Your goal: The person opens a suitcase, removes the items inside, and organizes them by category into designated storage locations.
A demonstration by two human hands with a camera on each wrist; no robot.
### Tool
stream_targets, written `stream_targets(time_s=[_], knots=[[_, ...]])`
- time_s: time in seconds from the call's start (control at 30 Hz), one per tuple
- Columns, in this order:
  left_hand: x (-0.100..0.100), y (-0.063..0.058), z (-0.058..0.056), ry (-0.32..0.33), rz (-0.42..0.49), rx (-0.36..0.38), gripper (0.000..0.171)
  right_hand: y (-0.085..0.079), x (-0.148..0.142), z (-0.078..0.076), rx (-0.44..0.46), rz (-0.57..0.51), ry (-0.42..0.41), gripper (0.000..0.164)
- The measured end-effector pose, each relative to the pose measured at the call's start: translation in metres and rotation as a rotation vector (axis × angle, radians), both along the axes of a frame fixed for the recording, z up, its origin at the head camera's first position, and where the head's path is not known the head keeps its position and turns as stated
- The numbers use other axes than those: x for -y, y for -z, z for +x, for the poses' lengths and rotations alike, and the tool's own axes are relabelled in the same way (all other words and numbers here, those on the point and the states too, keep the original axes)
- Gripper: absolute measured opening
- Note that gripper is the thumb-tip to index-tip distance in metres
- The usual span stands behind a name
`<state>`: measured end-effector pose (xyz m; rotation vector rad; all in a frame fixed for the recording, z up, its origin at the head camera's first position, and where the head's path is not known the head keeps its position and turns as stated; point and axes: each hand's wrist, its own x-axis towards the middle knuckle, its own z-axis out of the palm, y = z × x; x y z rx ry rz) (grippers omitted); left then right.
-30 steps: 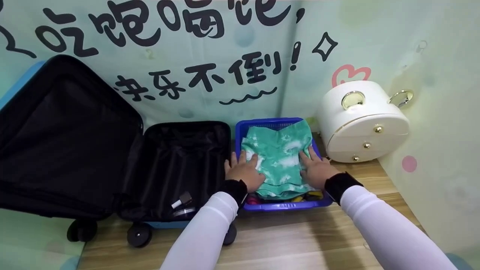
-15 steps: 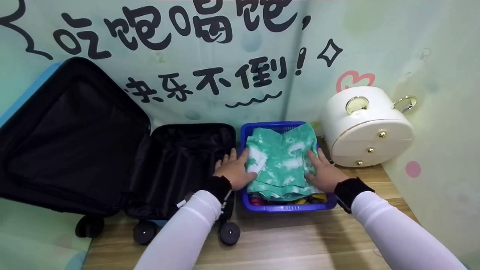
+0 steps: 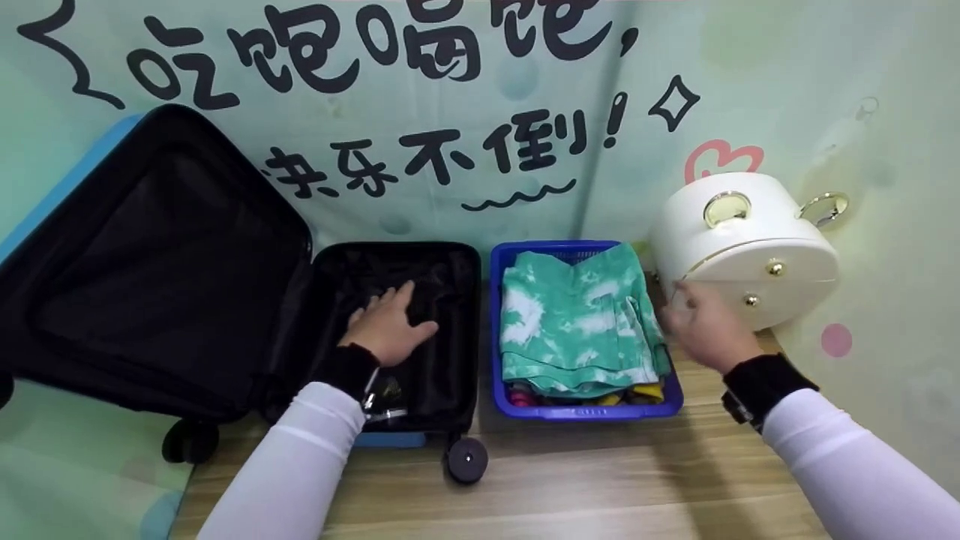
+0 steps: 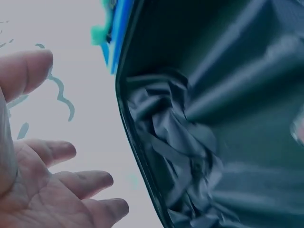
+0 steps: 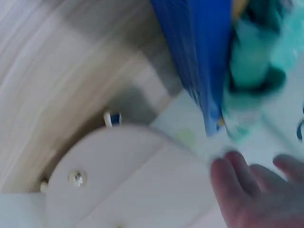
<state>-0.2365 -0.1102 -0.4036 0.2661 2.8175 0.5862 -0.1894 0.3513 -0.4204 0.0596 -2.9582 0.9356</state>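
Over the black-lined base of an open suitcase point(image 3: 444, 360), my left hand point(image 3: 386, 326) hovers with its fingers spread and nothing in it. The left wrist view shows that palm and its extended fingers point(image 4: 95, 183) beside the suitcase rim. A folded green-and-white tie-dye garment point(image 3: 577, 322) lies on top in a blue plastic basket point(image 3: 585, 412). Just right of the basket, my right hand point(image 3: 709, 326) is blurred and holds nothing. In the right wrist view its fingers point(image 5: 228, 180) are loosely bent, away from the garment.
A white rounded cabinet point(image 3: 750, 255) with gold knobs stands behind the right hand. The suitcase lid point(image 3: 172, 277) leans up at the left. Small items point(image 3: 386, 394) lie in the suitcase near its front edge. Yellow and red cloth point(image 3: 646, 393) shows under the garment. Wood-look flooring point(image 3: 585, 480) lies in front.
Both hands have left the sides of the green garment. The left has moved left over the suitcase and the right moved right toward the cabinet. The garment stays in the basket.
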Motion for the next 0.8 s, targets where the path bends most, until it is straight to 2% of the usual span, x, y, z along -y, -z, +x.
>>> stream_targets(time_s=[0.07, 0.17, 0.23, 0.33, 0.43, 0.63, 0.8], knots=[[0.01, 0.004, 0.001, -0.011, 0.0, -0.007, 0.086, -0.01, -0.014, 0.0, -0.088, -0.052, 0.118, 0.055], [0.021, 0.011, 0.004, -0.026, 0.001, -0.02, 0.083, -0.02, -0.038, 0.0, -0.171, -0.088, 0.279, 0.052], [0.027, 0.016, 0.005, -0.039, 0.001, -0.033, 0.082, -0.023, -0.053, 0.001, -0.194, -0.101, 0.358, 0.053], [0.033, 0.022, 0.005, -0.057, -0.014, -0.046, 0.081, -0.021, -0.073, 0.001, -0.19, -0.094, 0.434, 0.056], [0.039, 0.027, 0.006, -0.072, -0.037, -0.046, 0.08, -0.016, -0.085, 0.0, -0.174, -0.079, 0.47, 0.06], [0.044, 0.034, 0.01, -0.078, -0.058, -0.038, 0.08, -0.017, -0.094, -0.007, -0.142, -0.074, 0.474, 0.07], [0.046, 0.039, 0.013, -0.085, -0.052, -0.035, 0.08, -0.018, -0.094, -0.012, -0.128, -0.063, 0.449, 0.063]])
